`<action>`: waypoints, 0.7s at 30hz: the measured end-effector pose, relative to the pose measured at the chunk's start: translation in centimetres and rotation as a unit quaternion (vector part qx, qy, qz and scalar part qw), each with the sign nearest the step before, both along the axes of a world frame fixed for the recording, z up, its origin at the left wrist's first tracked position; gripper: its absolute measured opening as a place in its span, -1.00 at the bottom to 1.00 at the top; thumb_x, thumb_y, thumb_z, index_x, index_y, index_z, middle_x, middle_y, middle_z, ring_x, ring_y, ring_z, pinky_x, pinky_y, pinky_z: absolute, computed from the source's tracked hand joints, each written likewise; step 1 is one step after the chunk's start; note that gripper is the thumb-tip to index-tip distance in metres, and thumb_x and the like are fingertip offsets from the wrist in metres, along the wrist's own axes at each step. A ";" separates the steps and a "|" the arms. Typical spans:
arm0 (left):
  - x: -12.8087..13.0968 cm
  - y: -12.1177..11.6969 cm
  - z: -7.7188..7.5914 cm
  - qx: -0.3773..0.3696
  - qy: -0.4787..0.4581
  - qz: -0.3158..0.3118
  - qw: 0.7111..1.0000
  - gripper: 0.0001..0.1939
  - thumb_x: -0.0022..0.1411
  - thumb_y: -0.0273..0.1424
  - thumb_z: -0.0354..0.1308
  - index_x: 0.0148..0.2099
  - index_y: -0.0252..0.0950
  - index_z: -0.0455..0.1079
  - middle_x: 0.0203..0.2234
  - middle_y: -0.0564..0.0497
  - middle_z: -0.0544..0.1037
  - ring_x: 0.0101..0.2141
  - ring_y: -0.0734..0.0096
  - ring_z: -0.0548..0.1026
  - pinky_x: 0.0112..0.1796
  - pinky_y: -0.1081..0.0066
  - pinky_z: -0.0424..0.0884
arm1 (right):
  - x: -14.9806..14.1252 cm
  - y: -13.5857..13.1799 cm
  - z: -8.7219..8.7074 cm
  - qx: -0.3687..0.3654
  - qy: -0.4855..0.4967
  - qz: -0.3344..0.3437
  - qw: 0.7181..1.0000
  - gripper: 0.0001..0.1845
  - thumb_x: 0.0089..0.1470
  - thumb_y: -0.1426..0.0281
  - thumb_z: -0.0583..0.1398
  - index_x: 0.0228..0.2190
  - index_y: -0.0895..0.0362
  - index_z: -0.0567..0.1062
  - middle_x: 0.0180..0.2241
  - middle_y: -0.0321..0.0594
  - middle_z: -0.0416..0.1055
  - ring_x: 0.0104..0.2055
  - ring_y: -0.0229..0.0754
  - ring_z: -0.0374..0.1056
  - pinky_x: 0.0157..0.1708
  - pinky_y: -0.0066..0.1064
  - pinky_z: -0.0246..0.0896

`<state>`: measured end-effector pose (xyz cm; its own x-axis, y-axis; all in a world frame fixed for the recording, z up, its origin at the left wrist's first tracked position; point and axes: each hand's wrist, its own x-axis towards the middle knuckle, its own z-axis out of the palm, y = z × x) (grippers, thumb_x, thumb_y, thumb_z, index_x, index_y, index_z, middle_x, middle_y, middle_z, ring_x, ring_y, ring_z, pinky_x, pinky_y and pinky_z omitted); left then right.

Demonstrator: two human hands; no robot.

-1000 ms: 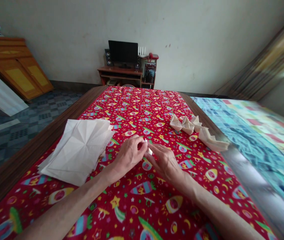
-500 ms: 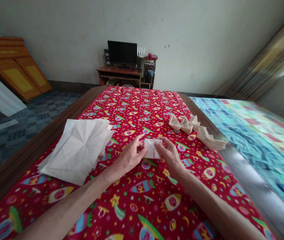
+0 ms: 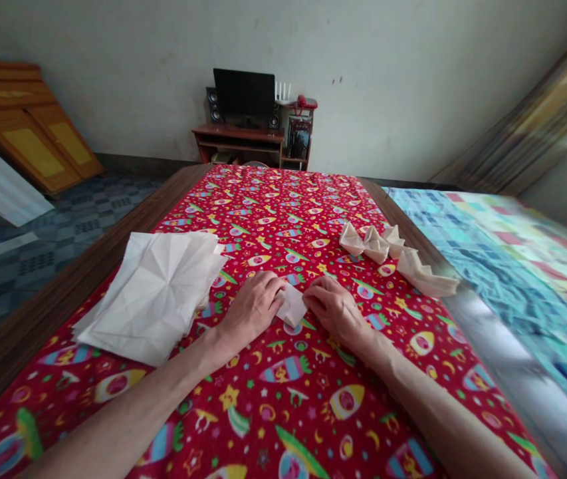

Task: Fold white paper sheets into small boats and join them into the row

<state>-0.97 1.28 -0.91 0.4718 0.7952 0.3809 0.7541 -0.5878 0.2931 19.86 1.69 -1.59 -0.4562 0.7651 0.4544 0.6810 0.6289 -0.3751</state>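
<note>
A small folded square of white paper (image 3: 292, 307) sits between my two hands, turned so that a corner points toward me. My left hand (image 3: 256, 301) has its fingers closed on the paper's left side, covering that edge. The curled fingers of my right hand (image 3: 334, 307) pinch at the paper's right corner; the fingertips are partly hidden. To the left lies a stack of creased white paper sheets (image 3: 163, 293). Beyond my right hand stand several folded paper boat-like shapes (image 3: 375, 245), and a longer nested row of them (image 3: 425, 276) is nearer the table edge.
A red patterned cloth (image 3: 283, 412) covers the wooden-edged table (image 3: 176, 193). On the right, a bed with a blue patchwork cover (image 3: 467, 246) adjoins the table. A desk with a monitor (image 3: 244, 96) stands against the far wall, and a wooden cabinet (image 3: 38, 143) is at the left.
The folded paper has turned from square-on to slanted and shifted slightly left. My left hand has rolled palm-down over its left side; my right fingers have moved to its right corner.
</note>
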 end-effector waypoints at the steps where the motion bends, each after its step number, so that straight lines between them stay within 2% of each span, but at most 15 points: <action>1: -0.2 -0.2 0.0 0.000 0.007 -0.011 1.000 -0.90 0.27 -0.50 0.04 -0.19 -0.28 0.36 -0.28 -0.01 0.43 -0.19 0.28 0.37 -0.13 0.29 0.34 | 0.1 0.0 -0.2 0.000 -0.002 0.007 1.000 -0.84 0.16 0.46 0.12 -0.38 0.09 0.51 -0.33 -0.20 0.40 -0.28 -0.22 0.32 -0.31 -0.44 0.25; 4: -1.1 -0.9 -0.1 0.001 0.019 -0.077 0.997 -0.80 0.31 -0.54 -0.04 -0.18 -0.27 0.40 -0.26 0.01 0.44 -0.17 0.33 0.36 -0.11 0.33 0.33 | 0.5 -0.2 -0.4 -0.012 -0.008 0.020 1.000 -0.78 0.21 0.43 0.07 -0.33 0.08 0.51 -0.29 -0.19 0.41 -0.26 -0.23 0.32 -0.31 -0.44 0.26; 8: -2.4 -1.9 -0.4 0.000 0.051 -0.137 0.989 -0.72 0.30 -0.53 -0.01 -0.04 -0.17 0.42 -0.06 0.02 0.40 -0.06 0.30 0.31 -0.04 0.30 0.30 | 0.6 -0.2 -0.4 -0.005 -0.011 0.026 1.000 -0.77 0.23 0.42 0.05 -0.31 0.11 0.52 -0.30 -0.18 0.41 -0.24 -0.21 0.30 -0.28 -0.42 0.27; 12: -2.6 -2.8 0.1 -0.016 0.113 -0.137 0.984 -0.62 0.25 -0.55 0.04 0.06 -0.07 0.37 0.05 0.01 0.31 -0.03 0.22 0.26 0.00 0.19 0.27 | 0.4 -0.4 -0.4 0.006 -0.018 0.028 0.999 -0.77 0.22 0.45 0.06 -0.30 0.09 0.52 -0.29 -0.19 0.41 -0.24 -0.21 0.30 -0.29 -0.42 0.27; 15: -2.5 -3.0 0.5 -0.018 0.135 -0.131 0.982 -0.58 0.23 -0.57 0.04 0.07 -0.04 0.36 0.06 0.00 0.30 0.00 0.18 0.25 0.01 0.14 0.27 | 0.4 -0.9 0.0 0.022 -0.065 0.037 0.997 -0.78 0.21 0.47 0.06 -0.25 0.09 0.51 -0.27 -0.16 0.41 -0.24 -0.19 0.30 -0.31 -0.39 0.27; 18: -2.7 -2.7 0.3 -0.012 0.107 -0.144 0.984 -0.61 0.25 -0.54 0.03 0.05 -0.04 0.37 0.05 0.01 0.33 0.01 0.19 0.28 0.00 0.15 0.30 | 0.4 -1.4 0.8 0.044 -0.119 0.068 0.990 -0.79 0.22 0.45 0.06 -0.17 0.13 0.47 -0.20 -0.10 0.41 -0.14 -0.13 0.30 -0.23 -0.31 0.28; 21: -3.1 -2.2 -0.2 -0.007 0.033 -0.139 0.990 -0.68 0.30 -0.50 0.00 0.04 -0.14 0.38 -0.02 -0.02 0.41 -0.04 0.30 0.36 -0.01 0.23 0.34 | 0.6 -1.6 1.2 0.078 -0.139 0.115 0.981 -0.76 0.24 0.44 0.04 -0.11 0.14 0.43 -0.11 -0.05 0.40 -0.02 -0.07 0.26 -0.13 -0.22 0.26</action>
